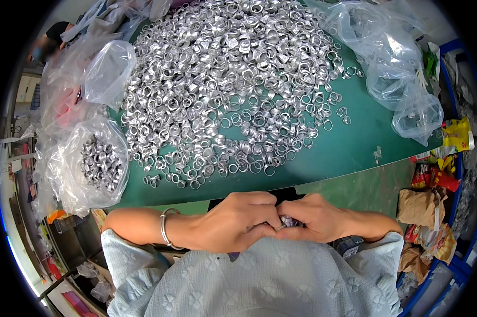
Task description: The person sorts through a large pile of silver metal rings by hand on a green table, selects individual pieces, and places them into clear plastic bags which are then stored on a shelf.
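Note:
Close to my body, just off the near edge of the table, my two hands meet. My left hand [244, 222] is closed, thumb and forefinger pinched at the edge of some silvery metal rings [287, 222]. My right hand [317, 216] curls around these rings from the other side. Only a small part of them shows between the fingers, so their number is hidden. Beyond my hands, a big heap of loose silver rings [228, 68] covers much of the green table [365, 150]. Single rings lie scattered along the heap's near and right sides.
At the table's left, a clear plastic bag [74, 182] holds a pile of darker silver rings [102, 164]. More clear bags [402, 79] lie at the far right. Blue shelving [455, 211] with packets and a brown paper bag [422, 207] stands right. A person [51, 45] is at far left.

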{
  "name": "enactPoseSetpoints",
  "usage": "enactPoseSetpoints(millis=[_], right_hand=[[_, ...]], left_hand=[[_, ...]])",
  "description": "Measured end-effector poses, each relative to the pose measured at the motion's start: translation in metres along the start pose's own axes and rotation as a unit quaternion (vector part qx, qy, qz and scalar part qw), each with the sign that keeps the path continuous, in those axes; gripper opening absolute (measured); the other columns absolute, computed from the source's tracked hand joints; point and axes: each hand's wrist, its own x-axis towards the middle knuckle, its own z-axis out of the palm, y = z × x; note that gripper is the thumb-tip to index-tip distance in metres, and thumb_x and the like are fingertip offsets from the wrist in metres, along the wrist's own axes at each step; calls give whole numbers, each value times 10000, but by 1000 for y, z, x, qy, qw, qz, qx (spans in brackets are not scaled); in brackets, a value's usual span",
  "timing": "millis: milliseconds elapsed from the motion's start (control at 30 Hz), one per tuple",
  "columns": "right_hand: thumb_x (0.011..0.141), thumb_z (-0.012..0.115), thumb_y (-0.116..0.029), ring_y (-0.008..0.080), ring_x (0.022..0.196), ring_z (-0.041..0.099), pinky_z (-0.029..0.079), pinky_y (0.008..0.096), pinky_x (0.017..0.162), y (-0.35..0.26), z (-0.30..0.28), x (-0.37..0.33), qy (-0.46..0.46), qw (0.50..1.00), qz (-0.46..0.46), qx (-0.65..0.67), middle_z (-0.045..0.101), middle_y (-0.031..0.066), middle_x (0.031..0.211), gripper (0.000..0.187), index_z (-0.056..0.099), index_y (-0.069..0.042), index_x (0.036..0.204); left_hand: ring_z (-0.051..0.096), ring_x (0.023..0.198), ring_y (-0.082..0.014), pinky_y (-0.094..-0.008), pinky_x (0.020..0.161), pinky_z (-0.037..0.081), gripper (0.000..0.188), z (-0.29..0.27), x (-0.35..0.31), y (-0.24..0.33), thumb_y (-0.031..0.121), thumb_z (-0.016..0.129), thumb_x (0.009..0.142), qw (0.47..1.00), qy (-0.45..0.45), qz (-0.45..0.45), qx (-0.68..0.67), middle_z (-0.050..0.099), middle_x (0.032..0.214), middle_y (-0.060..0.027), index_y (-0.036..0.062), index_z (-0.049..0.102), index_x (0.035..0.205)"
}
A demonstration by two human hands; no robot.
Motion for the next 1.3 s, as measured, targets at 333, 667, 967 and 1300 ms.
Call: enactPoseSetpoints(millis=[333, 667, 967, 1300], right_hand=[[949, 453, -200, 26, 524, 410, 294, 172, 446, 37, -34, -22, 22, 940, 171, 294, 531, 17, 665, 168, 420, -48, 1012], [828, 622, -169, 406, 585, 550, 413, 464, 534, 83, -64, -20, 308, 840, 248, -372, 522, 181, 543, 381, 417, 15, 1092], [787, 642, -158, 320, 646, 607, 480, 399, 548, 85, -41, 31, 267, 859, 99, -426, 615, 136, 810, 221, 602, -62, 982], [720, 576, -15, 339, 581, 604, 468, 408, 485, 93, -44, 42, 180, 818, 103, -536, 570, 150, 764, 71, 570, -21, 791]], left_hand=[[391, 555, -23, -202, 478, 348, 134, -12, 7, -27, -8, 612, 828, 928, 235, -102, -270, 427, 696, 23, 15, 491, 775], [516, 698, -79, -200, 619, 428, 90, 5, 12, -101, 48, 578, 862, 917, 268, -144, -257, 513, 938, -43, -32, 580, 903], [587, 761, -107, -231, 699, 474, 168, 22, 22, -114, 131, 558, 893, 878, 296, -174, -334, 640, 840, -72, -20, 610, 949], [600, 732, -118, -231, 706, 476, 151, 36, 19, -117, 93, 591, 865, 875, 307, -178, -330, 645, 817, -74, -29, 621, 948]])
